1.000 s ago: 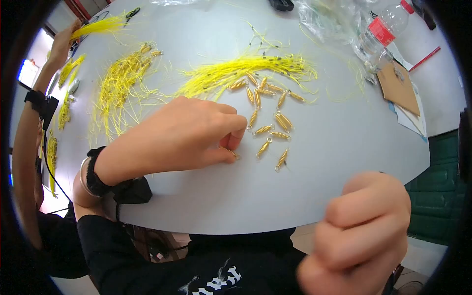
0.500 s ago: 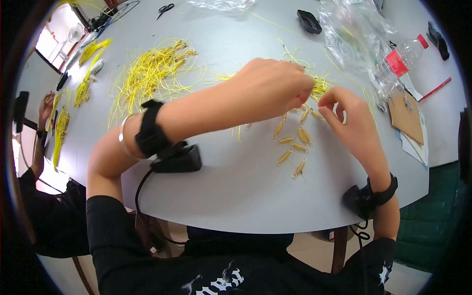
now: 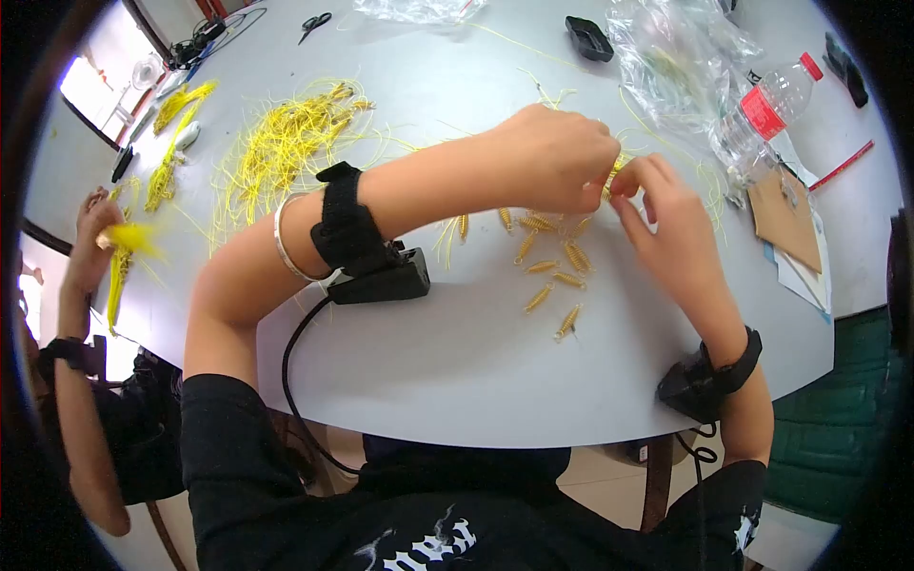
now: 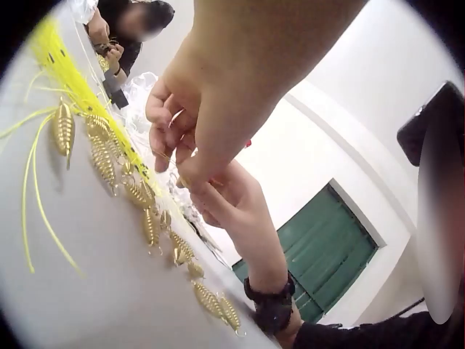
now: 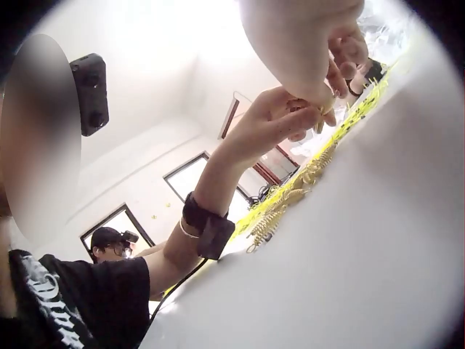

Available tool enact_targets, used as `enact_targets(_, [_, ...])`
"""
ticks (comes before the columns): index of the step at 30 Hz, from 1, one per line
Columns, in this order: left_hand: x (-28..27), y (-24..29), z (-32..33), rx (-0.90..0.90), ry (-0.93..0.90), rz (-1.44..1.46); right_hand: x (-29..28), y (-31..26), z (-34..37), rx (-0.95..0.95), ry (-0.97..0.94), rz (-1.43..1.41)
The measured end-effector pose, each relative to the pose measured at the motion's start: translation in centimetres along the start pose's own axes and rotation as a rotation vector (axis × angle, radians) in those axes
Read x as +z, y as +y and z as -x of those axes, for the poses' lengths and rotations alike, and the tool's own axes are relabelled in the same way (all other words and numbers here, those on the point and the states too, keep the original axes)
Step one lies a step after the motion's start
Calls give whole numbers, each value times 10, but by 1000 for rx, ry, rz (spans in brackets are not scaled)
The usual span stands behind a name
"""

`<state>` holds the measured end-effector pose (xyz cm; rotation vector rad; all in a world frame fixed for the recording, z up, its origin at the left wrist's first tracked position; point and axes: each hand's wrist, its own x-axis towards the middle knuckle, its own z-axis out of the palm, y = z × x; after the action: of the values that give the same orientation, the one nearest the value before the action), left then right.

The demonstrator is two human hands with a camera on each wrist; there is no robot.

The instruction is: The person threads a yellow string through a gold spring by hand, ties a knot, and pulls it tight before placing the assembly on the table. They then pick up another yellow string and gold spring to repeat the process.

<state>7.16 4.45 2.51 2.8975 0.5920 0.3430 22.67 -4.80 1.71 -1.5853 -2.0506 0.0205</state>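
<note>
My left hand (image 3: 562, 162) reaches across to the right and meets my right hand (image 3: 666, 205) above the table. At their joined fingertips both hands pinch a small gold spring (image 5: 318, 125), mostly covered by the fingers. A fine thread shows by the left fingers in the left wrist view. Just below the hands lie several gold coil springs (image 3: 576, 255) with wire loops at their ends. Behind them runs a bundle of bright yellow strands with dark beads (image 4: 69, 73), largely hidden by my left hand in the head view.
A tangled yellow strand pile (image 3: 295, 128) lies left of centre. Far back are scissors (image 3: 312, 27) and a black tray (image 3: 588, 40). At right stand a plastic bag (image 3: 666, 76), a bottle (image 3: 764, 112) and cardboard (image 3: 785, 219). Another person's hand (image 3: 93, 233) is at far left.
My left hand has moved from a spring near the front to the back right. The right hand has come from the near right edge to meet it, and their fingertips have closed together.
</note>
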Motion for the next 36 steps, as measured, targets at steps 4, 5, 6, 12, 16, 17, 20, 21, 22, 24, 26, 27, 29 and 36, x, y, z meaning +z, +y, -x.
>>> enact_targets(4, [-8,-6,3,-60,42,385,-7,-6,-3,86,36,-180])
enact_targets(5, [-7,-9,5,-46,74,480,-6,-7,-4,108,58,-267])
enact_targets(6, [-7,-11,9,-75,109,553,-5,-8,-4,130,78,-353])
enact_targets(12, [-13,-9,41,-251,194,1052,2,-3,-5,207,80,-776])
enact_targets(16, [-4,0,61,-317,149,1211,3,-13,-4,329,-172,-1009])
enact_targets(17, [-2,3,63,-336,154,1239,5,-16,-4,323,-172,-1051])
enact_targets(20, [1,12,65,-397,143,1333,8,-22,-1,322,-169,-1143])
enact_targets(21, [6,12,64,-366,155,1343,10,-23,1,332,-172,-1153])
enact_targets(22, [12,11,63,-336,169,1350,10,-23,2,340,-174,-1163])
enact_targets(24, [18,11,62,-282,213,1348,12,-23,3,364,-151,-1133])
enact_targets(26, [28,9,63,-229,247,1277,12,-23,3,384,-125,-1082])
enact_targets(27, [28,9,63,-202,264,1240,12,-22,4,393,-109,-1044])
enact_targets(29, [24,12,65,-221,246,1209,11,-21,5,370,-75,-959])
enact_targets(36, [21,15,62,-305,210,1341,8,-22,8,106,72,-620])
